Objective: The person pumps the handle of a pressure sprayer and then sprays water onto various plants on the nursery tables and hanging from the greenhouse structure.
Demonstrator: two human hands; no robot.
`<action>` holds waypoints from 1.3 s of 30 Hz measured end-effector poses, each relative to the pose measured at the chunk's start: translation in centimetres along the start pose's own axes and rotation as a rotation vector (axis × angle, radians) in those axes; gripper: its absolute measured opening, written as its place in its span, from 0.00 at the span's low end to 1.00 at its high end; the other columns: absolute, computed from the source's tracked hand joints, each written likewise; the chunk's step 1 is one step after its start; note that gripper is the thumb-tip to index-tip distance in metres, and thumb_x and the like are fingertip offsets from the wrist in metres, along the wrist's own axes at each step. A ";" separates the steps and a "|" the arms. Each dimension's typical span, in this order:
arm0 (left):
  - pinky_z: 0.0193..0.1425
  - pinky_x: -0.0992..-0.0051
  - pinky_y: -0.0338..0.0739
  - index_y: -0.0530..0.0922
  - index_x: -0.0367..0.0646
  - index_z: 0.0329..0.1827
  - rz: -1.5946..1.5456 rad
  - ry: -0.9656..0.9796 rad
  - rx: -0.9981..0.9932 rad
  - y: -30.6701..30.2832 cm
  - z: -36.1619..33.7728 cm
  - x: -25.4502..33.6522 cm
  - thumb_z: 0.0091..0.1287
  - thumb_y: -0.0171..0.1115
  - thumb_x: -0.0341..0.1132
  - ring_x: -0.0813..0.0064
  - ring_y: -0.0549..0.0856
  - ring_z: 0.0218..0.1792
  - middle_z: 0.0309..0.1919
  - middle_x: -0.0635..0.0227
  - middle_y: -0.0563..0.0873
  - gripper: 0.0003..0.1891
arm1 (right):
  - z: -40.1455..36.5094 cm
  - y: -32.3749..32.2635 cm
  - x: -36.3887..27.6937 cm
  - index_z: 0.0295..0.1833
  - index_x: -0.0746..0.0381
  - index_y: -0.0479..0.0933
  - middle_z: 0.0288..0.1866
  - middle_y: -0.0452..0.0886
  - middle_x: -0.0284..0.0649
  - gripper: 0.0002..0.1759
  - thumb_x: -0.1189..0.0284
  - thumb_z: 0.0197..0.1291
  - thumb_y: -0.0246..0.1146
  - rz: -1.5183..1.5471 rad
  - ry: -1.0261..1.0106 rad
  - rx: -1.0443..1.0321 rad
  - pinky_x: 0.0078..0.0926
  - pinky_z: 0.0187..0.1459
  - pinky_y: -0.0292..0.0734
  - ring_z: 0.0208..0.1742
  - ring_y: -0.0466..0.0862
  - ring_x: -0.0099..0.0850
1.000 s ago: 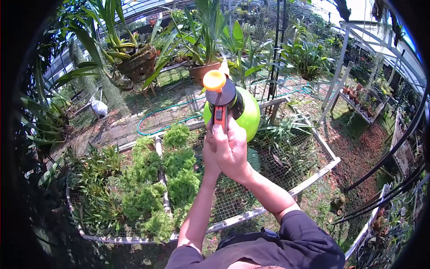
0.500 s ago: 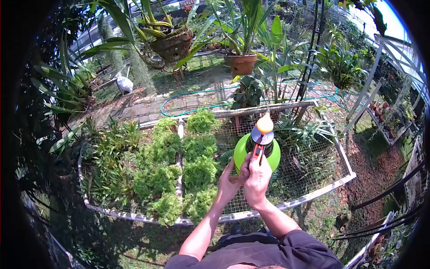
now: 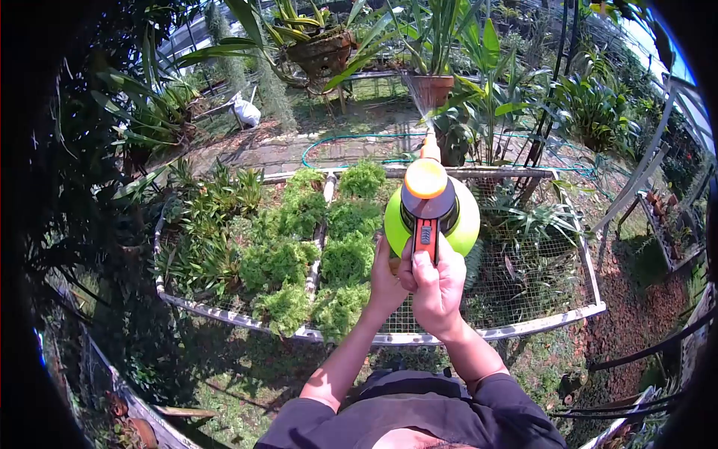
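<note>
A lime-green pump sprayer [image 3: 467, 217] with an orange nozzle is held out in front of me above the mesh bench. My right hand [image 3: 437, 293] is wrapped round its black and orange handle, thumb up against the trigger. Lower on the left side, my left hand [image 3: 387, 283] grips the sprayer's body, most of its fingers hidden behind it. A fine fan of water spreads from the nozzle tip toward a hanging terracotta pot [image 3: 432, 90]. Left of the sprayer, curly green lettuce-like plants [image 3: 351, 258] stand in two rows on the bench.
The wire-mesh bench [image 3: 531, 275] has a pale frame. Strappy-leaved plants [image 3: 217, 213] grow at its left. Another hanging pot [image 3: 320, 56] is at upper left. A green hose [image 3: 305, 153] lies on the paving behind, near a white bag [image 3: 247, 112]. Dark poles [image 3: 550, 90] rise at right.
The sprayer's nozzle has swung to point forward, away from me, and a spray of water now shows at its tip. Both hands keep their hold. The view has shifted slightly.
</note>
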State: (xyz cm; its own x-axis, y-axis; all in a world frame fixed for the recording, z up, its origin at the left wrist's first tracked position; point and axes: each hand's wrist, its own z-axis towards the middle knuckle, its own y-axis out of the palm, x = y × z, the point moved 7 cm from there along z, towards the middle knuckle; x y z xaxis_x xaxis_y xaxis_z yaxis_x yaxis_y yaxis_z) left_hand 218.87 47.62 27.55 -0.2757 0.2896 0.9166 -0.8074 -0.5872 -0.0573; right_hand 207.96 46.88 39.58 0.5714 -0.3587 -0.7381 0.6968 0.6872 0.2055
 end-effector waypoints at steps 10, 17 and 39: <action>0.51 0.75 0.80 0.61 0.43 0.67 -0.602 -0.389 0.455 -3.0 -14.1 -7.8 0.54 0.73 0.25 0.75 0.82 0.51 0.55 0.63 0.77 0.39 | -8.9 2.1 4.5 0.38 0.65 0.70 0.24 0.68 0.35 0.05 0.75 0.67 0.51 0.057 0.400 -0.387 0.29 0.31 0.67 0.27 0.68 0.24; 0.58 0.66 0.78 0.68 0.37 0.62 0.200 -0.415 0.298 -2.0 -21.3 -8.1 0.41 0.83 0.33 0.60 0.83 0.53 0.52 0.57 0.82 0.43 | -16.7 -0.9 9.1 0.40 0.62 0.69 0.23 0.65 0.23 0.10 0.69 0.75 0.48 0.242 0.836 -0.408 0.17 0.24 0.60 0.23 0.64 0.13; 0.63 0.65 0.76 0.50 0.45 0.77 0.103 -0.605 0.339 -10.8 -34.1 -13.6 0.48 0.79 0.32 0.67 0.77 0.62 0.65 0.58 0.72 0.54 | -27.0 10.8 15.5 0.41 0.60 0.72 0.22 0.65 0.22 0.08 0.70 0.72 0.49 0.068 0.984 -0.473 0.16 0.23 0.58 0.22 0.64 0.12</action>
State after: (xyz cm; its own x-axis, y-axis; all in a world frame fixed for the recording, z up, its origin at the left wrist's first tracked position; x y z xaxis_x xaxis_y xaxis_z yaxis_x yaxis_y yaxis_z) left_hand 213.54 75.78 2.21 0.0759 -0.1942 0.9780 -0.5586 -0.8207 -0.1196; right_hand 212.62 65.85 13.02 -0.1404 0.2063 -0.9684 0.3201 0.9350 0.1528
